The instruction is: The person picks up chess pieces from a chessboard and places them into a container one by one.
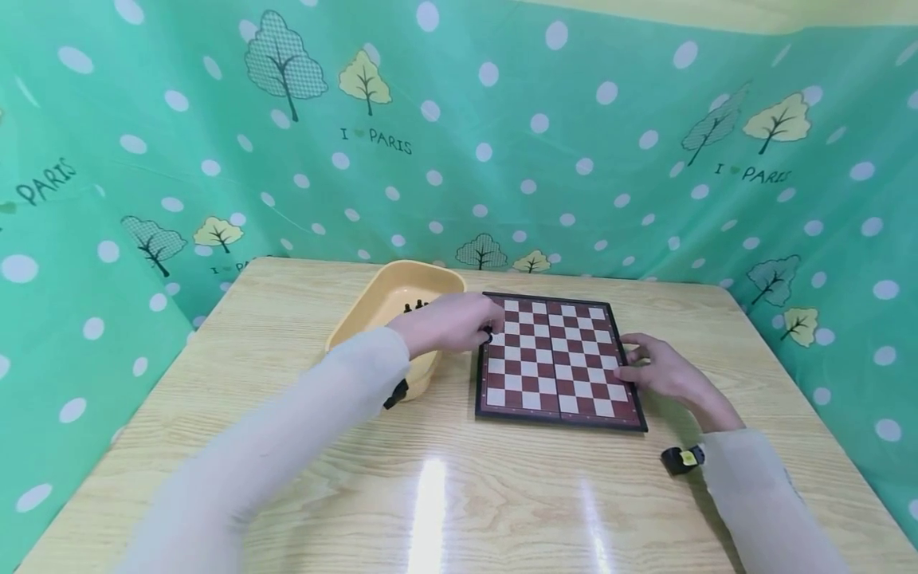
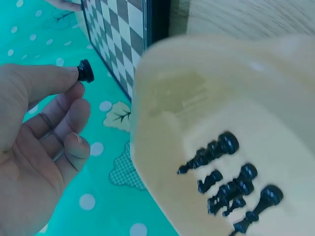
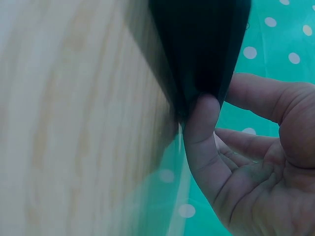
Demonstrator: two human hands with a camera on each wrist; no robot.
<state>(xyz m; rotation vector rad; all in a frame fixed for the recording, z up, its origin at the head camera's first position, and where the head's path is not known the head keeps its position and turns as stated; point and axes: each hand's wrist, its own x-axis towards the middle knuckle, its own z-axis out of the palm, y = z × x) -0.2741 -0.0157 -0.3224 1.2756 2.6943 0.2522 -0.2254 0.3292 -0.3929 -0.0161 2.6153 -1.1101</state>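
Observation:
My left hand (image 1: pixel 457 320) pinches a small black chess piece (image 2: pixel 86 72) between thumb and index finger, base outward. The other fingers are loosely bent. It is over the left side of a brown-and-white chessboard (image 1: pixel 539 351) with a dark frame. At the board's right edge, my right hand (image 1: pixel 663 371) holds the frame, thumb over the top and fingers along the side and underside. A cream plastic tray (image 1: pixel 430 269) stands left of the board, partly hidden by my left arm. Several black chess pieces (image 2: pixel 210 153) lie inside it.
The wooden table (image 1: pixel 502 486) carries the tray and board. A green dotted cloth (image 1: pixel 459 119) with tree prints hangs behind and at the sides. Black wrist cameras, such as the right wrist's camera (image 1: pixel 681 459), sit below both wrists.

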